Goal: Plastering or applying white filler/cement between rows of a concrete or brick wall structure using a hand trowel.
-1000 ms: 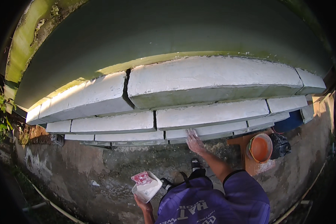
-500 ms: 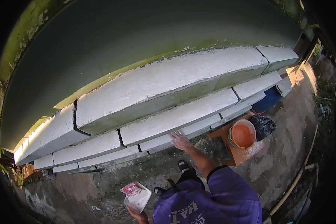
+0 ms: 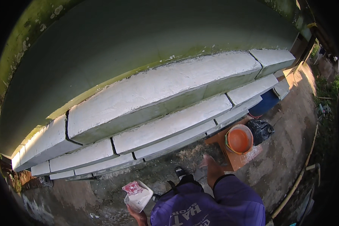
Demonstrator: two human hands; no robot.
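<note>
My left hand grips the edge of a white plastic tub, its fingers partly hidden under it. White paste lies in the tub, and a red flat spreader smeared with white rests at its far corner. My right hand, dusted white, hangs low off the ledges, left of an orange bucket; it is foreshortened and its fingers cannot be made out. In front of me run long stepped concrete ledges, the upper one and a lower one coated white on top, with dark gaps between sections.
The bucket stands on a brown board, with a black plastic bag beside it. A blue container sits under the ledges at the right. A dark green wall rises behind. Along the right edge of the concrete ground lies a pipe.
My right hand has left the lower ledge and come down and to the right, toward the bucket. The left hand keeps hold of the tub. The view has shifted slightly.
</note>
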